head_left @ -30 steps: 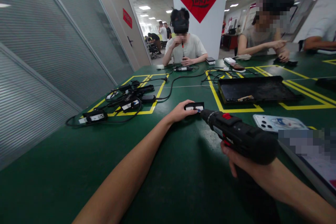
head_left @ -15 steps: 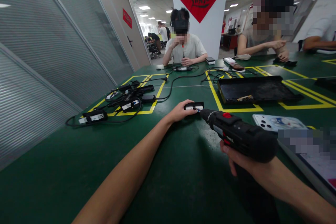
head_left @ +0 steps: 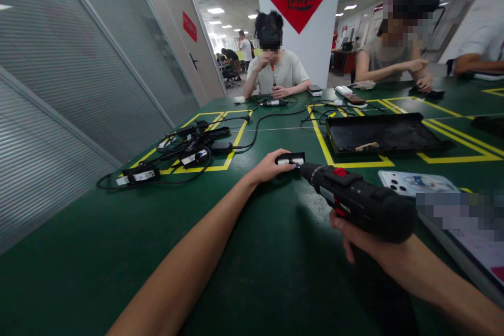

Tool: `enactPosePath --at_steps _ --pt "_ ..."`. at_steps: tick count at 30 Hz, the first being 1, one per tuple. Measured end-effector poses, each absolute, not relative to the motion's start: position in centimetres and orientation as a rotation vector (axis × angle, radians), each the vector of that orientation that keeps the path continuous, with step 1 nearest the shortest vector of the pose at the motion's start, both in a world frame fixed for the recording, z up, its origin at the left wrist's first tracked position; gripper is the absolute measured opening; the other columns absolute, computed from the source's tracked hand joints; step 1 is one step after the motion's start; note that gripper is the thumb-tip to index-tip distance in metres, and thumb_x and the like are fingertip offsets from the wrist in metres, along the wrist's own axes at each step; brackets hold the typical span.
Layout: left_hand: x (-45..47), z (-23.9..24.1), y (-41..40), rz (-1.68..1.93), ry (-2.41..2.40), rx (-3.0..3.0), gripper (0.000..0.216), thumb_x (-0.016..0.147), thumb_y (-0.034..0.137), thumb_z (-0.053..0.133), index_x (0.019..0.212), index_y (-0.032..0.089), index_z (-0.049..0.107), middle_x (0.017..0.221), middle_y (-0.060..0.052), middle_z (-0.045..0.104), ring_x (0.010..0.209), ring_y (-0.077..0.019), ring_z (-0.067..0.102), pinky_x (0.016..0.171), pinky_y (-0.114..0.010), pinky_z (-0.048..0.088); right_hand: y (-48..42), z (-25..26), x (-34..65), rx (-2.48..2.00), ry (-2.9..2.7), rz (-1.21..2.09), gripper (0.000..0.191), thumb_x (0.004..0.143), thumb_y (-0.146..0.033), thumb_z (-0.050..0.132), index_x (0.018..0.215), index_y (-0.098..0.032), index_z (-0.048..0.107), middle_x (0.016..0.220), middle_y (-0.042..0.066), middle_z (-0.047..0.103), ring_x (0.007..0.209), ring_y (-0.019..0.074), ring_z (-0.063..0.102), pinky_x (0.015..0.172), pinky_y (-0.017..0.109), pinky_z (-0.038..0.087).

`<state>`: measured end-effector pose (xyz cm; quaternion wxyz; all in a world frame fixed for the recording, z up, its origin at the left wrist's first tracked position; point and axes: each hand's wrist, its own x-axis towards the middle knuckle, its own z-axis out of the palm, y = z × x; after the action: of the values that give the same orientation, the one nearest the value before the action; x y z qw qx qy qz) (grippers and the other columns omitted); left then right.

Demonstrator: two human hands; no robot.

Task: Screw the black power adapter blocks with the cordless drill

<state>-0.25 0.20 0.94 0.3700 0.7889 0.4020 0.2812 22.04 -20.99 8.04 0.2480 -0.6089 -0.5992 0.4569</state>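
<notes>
My left hand (head_left: 271, 167) grips the left end of a small black-and-white box-shaped part (head_left: 297, 159) lying on the green table (head_left: 252, 231). In my right hand (head_left: 362, 239) is a black cordless drill (head_left: 354, 197) with red accents, my fingers wrapped round its handle. The drill points forward and left, its chuck close to the right end of the part. Its tip meets the part near my left thumb; whether it touches a screw is too small to tell.
Black adapters and cables (head_left: 197, 147) lie in a heap at the left. A black tray (head_left: 378, 134) sits at the right, behind a phone (head_left: 417, 182) and a larger screen device (head_left: 464, 236). Across the table sit a person (head_left: 277, 71) and another person (head_left: 394, 58).
Both hands, the drill and the part hold almost the same positions. The whole view has shifted very slightly.
</notes>
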Motion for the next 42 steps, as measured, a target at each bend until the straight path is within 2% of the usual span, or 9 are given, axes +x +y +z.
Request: enactPosePath --at_steps 4,10,14,17,22,26,33,38,42 --pt "-0.22 0.98 0.15 0.711 1.031 2.021 0.054 0.069 0.048 0.063 0.111 0.016 0.053 0.097 -0.004 0.061 0.084 -0.0163 0.056 0.078 -0.029 0.045 -20.90 8.13 21.94 -1.645 -1.613 1.259 0.034 0.084 -0.051 0.047 0.067 -0.024 0.059 0.060 0.000 0.061 0.066 0.0197 0.058 0.072 0.038 0.043" --pt "-0.33 1.04 0.05 0.728 1.019 2.040 0.053 0.069 0.047 0.063 0.111 0.016 0.053 0.098 -0.004 0.060 0.086 -0.0162 0.055 0.079 -0.029 0.044 -20.87 8.07 22.00 -1.657 -1.620 1.259 0.033 0.084 -0.052 0.047 0.070 -0.024 0.059 0.062 0.000 0.062 0.065 0.0192 0.058 0.063 0.035 0.044" --pt "-0.31 1.09 -0.03 0.728 1.007 2.029 0.053 0.069 0.046 0.063 0.112 0.016 0.053 0.096 -0.004 0.060 0.083 -0.0155 0.055 0.077 -0.028 0.044 -21.06 8.24 22.01 -1.720 -1.682 1.212 0.045 0.084 -0.055 0.043 0.055 -0.023 0.056 0.063 0.002 0.061 0.064 0.0191 0.057 0.059 0.034 0.042" --pt "-0.25 1.16 -0.05 0.715 1.016 2.019 0.053 0.069 0.045 0.064 0.112 0.016 0.053 0.095 -0.004 0.060 0.082 -0.0156 0.055 0.077 -0.028 0.044 -21.16 8.47 21.88 -1.768 -1.689 1.200 0.047 0.084 -0.056 0.042 0.053 -0.022 0.054 0.062 0.003 0.059 0.059 0.0186 0.054 0.055 0.034 0.041" --pt "-0.26 1.04 0.11 0.715 1.017 2.015 0.054 0.069 0.045 0.064 0.112 0.015 0.053 0.095 -0.004 0.060 0.083 -0.0158 0.055 0.076 -0.028 0.044 -21.09 8.53 21.75 -1.665 -1.622 1.241 0.033 0.084 -0.051 0.047 0.068 -0.024 0.057 0.062 0.001 0.061 0.065 0.0203 0.058 0.057 0.034 0.043" --pt "-0.34 0.79 0.30 0.730 1.000 2.018 0.054 0.069 0.046 0.064 0.112 0.015 0.053 0.096 -0.004 0.060 0.083 -0.0156 0.055 0.077 -0.028 0.044 -21.06 8.43 21.89 -1.641 -1.660 1.262 0.031 0.086 -0.050 0.045 0.073 -0.025 0.058 0.063 0.000 0.061 0.068 0.0204 0.058 0.065 0.036 0.043" --pt "-0.36 1.03 0.15 0.716 1.016 2.064 0.054 0.070 0.045 0.063 0.113 0.015 0.052 0.100 -0.005 0.059 0.087 -0.0168 0.055 0.081 -0.029 0.044 -21.01 8.41 21.91 -1.758 -1.710 1.184 0.049 0.084 -0.057 0.040 0.052 -0.023 0.055 0.062 0.002 0.060 0.060 0.0186 0.054 0.056 0.034 0.041" --pt "-0.35 1.14 0.11 0.712 1.024 2.063 0.054 0.069 0.046 0.063 0.114 0.016 0.052 0.101 -0.005 0.060 0.089 -0.0176 0.055 0.080 -0.030 0.044 -21.07 8.57 21.76 -1.730 -1.673 1.211 0.041 0.084 -0.055 0.044 0.059 -0.024 0.056 0.061 0.001 0.060 0.059 0.0178 0.055 0.057 0.033 0.043" --pt "-0.30 1.08 0.10 0.708 1.023 2.059 0.054 0.069 0.046 0.063 0.113 0.016 0.052 0.100 -0.005 0.060 0.088 -0.0174 0.055 0.080 -0.029 0.044 -21.03 8.51 21.66 -1.725 -1.687 1.198 0.043 0.084 -0.054 0.044 0.055 -0.023 0.055 0.062 0.002 0.060 0.060 0.0184 0.056 0.056 0.033 0.044"
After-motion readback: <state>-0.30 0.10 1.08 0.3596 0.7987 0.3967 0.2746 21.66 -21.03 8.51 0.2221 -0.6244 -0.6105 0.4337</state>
